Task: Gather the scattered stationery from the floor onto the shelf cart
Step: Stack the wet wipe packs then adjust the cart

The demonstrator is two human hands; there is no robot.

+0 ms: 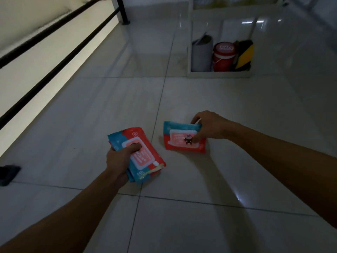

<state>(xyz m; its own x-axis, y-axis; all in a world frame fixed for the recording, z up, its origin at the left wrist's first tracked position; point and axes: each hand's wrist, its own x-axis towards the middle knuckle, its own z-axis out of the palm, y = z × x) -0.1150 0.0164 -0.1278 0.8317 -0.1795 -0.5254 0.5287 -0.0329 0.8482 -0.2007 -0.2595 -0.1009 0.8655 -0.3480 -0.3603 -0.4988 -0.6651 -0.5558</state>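
**Two wipe packs in hand, cart not yet reached**

Nearest the camera, the left hand (pixel 121 160) holds a red-and-blue soft plastic wipes pack (pixel 144 157), thumb across its pink lid flap, fingers curled beneath; the pack appears lifted just off the glossy tiled floor (pixel 91 110). Right of it, the right hand (pixel 209 127) pinches the far right corner of a second, matching red-and-blue pack (pixel 179 138), which carries a small dark figurine (pixel 187 139); whether this pack rests on the floor cannot be told. Far right stands the white shelf cart (pixel 218 74), its bottom tier holding a grey roll, a red tub and a black-and-yellow item. Judged progress: both packs gathered, neither yet shelved.
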